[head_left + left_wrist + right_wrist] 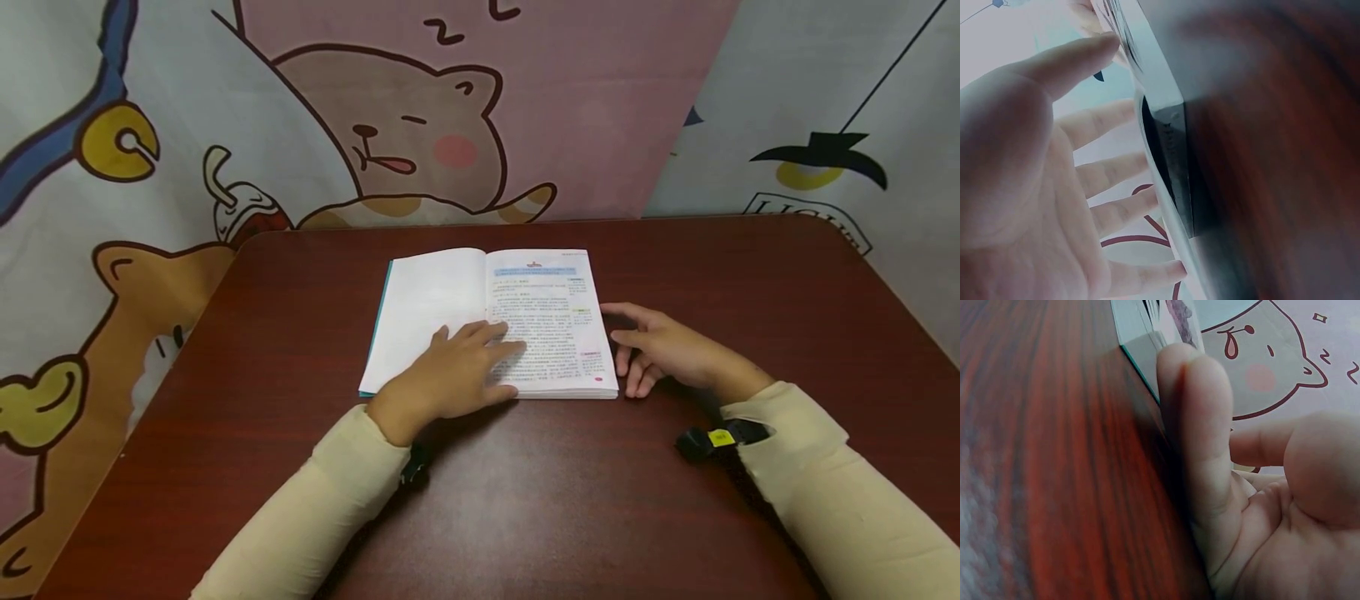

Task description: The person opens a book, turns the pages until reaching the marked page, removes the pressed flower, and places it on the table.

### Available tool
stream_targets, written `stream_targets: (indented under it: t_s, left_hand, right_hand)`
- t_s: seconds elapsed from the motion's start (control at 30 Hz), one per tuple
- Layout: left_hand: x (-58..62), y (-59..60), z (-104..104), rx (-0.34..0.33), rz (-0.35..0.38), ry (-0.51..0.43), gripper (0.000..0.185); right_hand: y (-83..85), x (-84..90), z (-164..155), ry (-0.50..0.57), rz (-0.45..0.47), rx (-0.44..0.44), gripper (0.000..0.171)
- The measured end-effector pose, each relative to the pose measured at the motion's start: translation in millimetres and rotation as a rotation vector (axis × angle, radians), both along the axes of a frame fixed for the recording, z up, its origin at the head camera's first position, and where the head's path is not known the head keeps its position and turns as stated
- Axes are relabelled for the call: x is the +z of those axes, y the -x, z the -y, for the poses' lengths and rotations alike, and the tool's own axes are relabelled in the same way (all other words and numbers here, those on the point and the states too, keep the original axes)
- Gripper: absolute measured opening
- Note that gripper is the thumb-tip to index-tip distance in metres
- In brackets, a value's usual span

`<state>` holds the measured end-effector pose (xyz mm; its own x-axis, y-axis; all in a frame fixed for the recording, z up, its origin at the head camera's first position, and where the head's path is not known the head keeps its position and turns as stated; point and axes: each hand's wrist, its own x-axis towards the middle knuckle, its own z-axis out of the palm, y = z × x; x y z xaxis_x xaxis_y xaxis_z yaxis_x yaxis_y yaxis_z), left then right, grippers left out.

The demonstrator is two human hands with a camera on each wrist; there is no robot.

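An open book lies flat on the dark red table, toward the 12 o'clock side of the surface, its spine running from 12 to 6 o'clock. The left hand rests palm-down across the lower gutter, fingers straight and spread, pressing the pages rather than gripping them. The right hand sits on the table at the book's 3 o'clock edge, fingers relaxed and touching the page block, holding nothing.

Risks noted:
- The right-hand pages are free; if the left hand's pressure eases, the leaves may spring up and the place be lost.
- A fingertip dragged at the page edge could lift several leaves at once, or crease or tear one.
- Sideways pressure from either hand could slide the book on the smooth table, as nothing blocks it at 12 or 9 o'clock.

A cartoon-printed cloth hangs behind at 12 o'clock.
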<state>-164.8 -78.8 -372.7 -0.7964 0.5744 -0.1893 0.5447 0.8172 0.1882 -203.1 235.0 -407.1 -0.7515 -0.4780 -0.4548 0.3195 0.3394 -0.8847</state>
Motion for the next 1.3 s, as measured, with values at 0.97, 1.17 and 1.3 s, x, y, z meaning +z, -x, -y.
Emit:
stream_targets:
  t_s: [0.97,1.17,1.3]
  left_hand:
    - [2.3,2.3,4.3,-0.024,-0.023,-0.074,0.051]
    - [3.1,4.2,5.6,-0.08,-0.073,-0.102,0.043]
    - [2.9,5.3,5.2,-0.095,-0.111,-0.128,0.039]
  right_hand:
    - [-0.5,-0.9,1.7,-0.016,-0.008,-0.015,0.063]
    - [-0.1,-1.2,2.3,-0.015,-0.006,-0.016,0.062]
    - [-0.3,-0.3,2.6,-0.012,-0.007,-0.015,0.063]
